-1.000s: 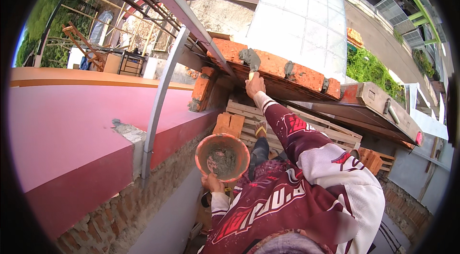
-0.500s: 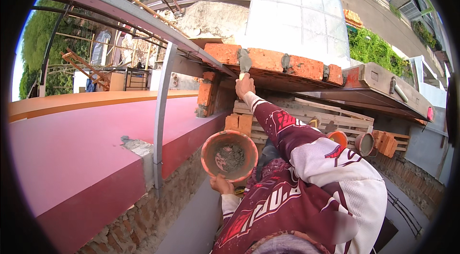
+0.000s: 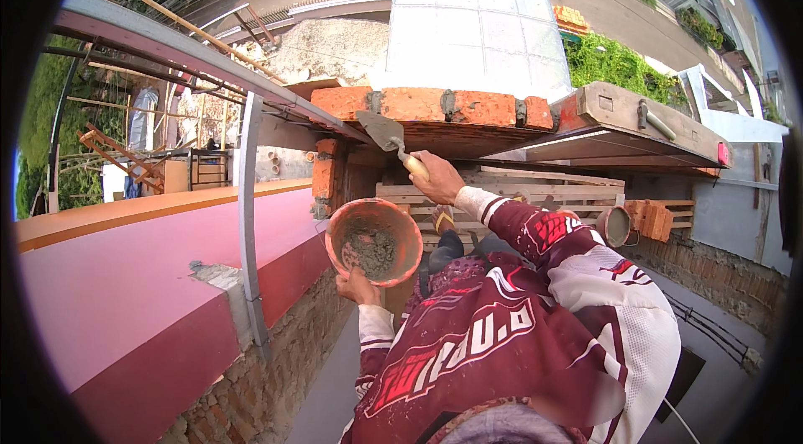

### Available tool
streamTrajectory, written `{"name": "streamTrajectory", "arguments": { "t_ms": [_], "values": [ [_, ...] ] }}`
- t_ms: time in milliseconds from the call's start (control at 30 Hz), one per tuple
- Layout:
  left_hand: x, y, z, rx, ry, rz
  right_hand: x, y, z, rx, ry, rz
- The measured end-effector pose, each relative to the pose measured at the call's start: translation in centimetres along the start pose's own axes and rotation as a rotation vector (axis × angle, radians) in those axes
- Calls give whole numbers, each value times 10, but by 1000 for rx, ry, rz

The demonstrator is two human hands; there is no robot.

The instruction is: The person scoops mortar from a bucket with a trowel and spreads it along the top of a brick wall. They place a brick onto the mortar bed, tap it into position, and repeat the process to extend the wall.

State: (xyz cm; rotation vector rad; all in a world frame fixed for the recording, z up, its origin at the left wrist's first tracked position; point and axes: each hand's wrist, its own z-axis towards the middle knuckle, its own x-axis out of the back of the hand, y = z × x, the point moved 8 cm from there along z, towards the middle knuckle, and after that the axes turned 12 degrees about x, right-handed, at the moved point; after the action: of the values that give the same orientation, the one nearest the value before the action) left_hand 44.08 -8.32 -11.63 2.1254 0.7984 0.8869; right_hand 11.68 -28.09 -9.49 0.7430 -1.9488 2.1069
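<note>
Our right grip (image 3: 438, 179) clasps the trowel (image 3: 386, 133), long axis diagonal, tip forward-left (toward the bricks (image 3: 411, 105)). Our left grip (image 3: 358, 286) holds the bucket (image 3: 404, 235).

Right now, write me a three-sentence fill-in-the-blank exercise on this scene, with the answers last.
1. The right hand holds a pale-handled, metal-bladed tool called a ______.
2. The left hand holds a round orange bucket with grey mortar ______ (inside or outside) it.
3. In the picture, the row of rectangular orange bricks lies ______ (above or below) the bucket.

Missing words: trowel; inside; above.
</note>
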Motion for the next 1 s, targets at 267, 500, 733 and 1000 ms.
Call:
{"name": "streamTrajectory", "arguments": {
  "t_ms": [267,500,733,1000],
  "values": [
    [-121,79,-38,-435,-347,154,26,-35,-86,-31,-473,-444],
    [-187,110,-110,-520,-615,49,34,-35,-82,-55,-508,-650],
    [-210,120,-149,-566,-740,-42,101,-54,-96,26,-297,-712],
    [-224,118,-199,-548,-797,-165,160,-55,-112,79,-205,-724]
  ]
}}
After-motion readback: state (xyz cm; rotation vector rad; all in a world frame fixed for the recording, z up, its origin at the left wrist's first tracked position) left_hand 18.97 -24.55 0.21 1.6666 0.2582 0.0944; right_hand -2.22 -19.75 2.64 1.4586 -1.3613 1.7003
